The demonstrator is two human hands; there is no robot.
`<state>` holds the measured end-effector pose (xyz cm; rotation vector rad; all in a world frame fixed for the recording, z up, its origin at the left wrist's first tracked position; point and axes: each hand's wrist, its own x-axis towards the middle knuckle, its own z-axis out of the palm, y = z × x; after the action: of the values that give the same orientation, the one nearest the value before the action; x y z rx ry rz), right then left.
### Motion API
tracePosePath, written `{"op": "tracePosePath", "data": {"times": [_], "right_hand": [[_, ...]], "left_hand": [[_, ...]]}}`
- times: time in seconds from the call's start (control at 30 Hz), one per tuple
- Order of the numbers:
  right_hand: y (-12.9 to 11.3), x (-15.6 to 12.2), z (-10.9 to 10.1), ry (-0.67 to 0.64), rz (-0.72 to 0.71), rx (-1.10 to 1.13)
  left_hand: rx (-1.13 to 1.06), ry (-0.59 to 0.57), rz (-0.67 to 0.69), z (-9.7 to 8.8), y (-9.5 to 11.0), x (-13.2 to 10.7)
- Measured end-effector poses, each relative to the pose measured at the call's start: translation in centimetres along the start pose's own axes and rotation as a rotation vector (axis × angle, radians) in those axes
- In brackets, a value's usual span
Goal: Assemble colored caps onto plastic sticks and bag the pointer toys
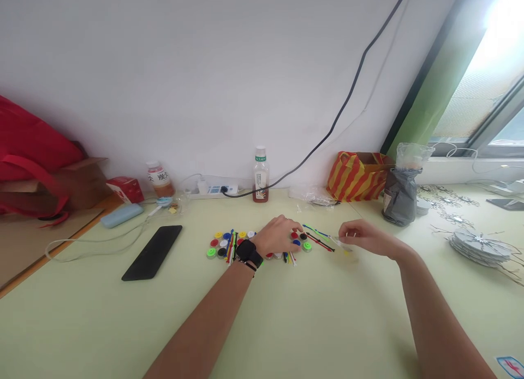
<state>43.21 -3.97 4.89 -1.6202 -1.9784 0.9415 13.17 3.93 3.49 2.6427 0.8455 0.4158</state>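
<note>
My left hand (278,235), with a black watch on its wrist, reaches over a row of small round coloured caps and thin coloured strips. Its thumb and forefinger are apart, around a red cap (294,235) and a blue cap (296,242). A black cap (303,236) and a green cap (307,247) lie just beyond the fingertips. More caps and strips are partly hidden under this hand. To the right, the fingers of my right hand (364,237) are pinched on a small clear plastic bag (344,247). Red and black strips (321,242) lie between both hands.
A black phone (152,253) lies at left. Behind stand a drink bottle (261,177), a power strip (216,190) and a striped red-yellow bag (356,177). A grey bag (400,196) and a stack of grey discs (481,245) are at right.
</note>
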Motion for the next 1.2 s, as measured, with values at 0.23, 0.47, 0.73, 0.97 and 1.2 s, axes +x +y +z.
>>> {"op": "tracePosePath", "data": {"times": [0.23,0.47,0.73,0.97,1.2], "right_hand": [[-0.6,-0.2,0.6,-0.084,-0.001,0.164],[-1.5,0.3,1.2,-0.010,-0.014,0.380],[-4.5,2.9,5.7,0.106,-0.073,0.899],[-5.5,3.6,7.7,0.295,-0.035,0.858],[-5.2,3.3,7.2,0.130,-0.062,0.849]], "left_hand": [[0.128,0.062,-0.014,2.3,1.0,0.7],[-0.081,0.163,0.043,0.3,1.1,0.5],[-0.452,0.216,0.128,-1.6,4.2,0.8],[-0.548,0.335,-0.048,-0.9,3.0,1.3],[-0.493,0.290,0.057,-1.8,3.0,1.0]]}}
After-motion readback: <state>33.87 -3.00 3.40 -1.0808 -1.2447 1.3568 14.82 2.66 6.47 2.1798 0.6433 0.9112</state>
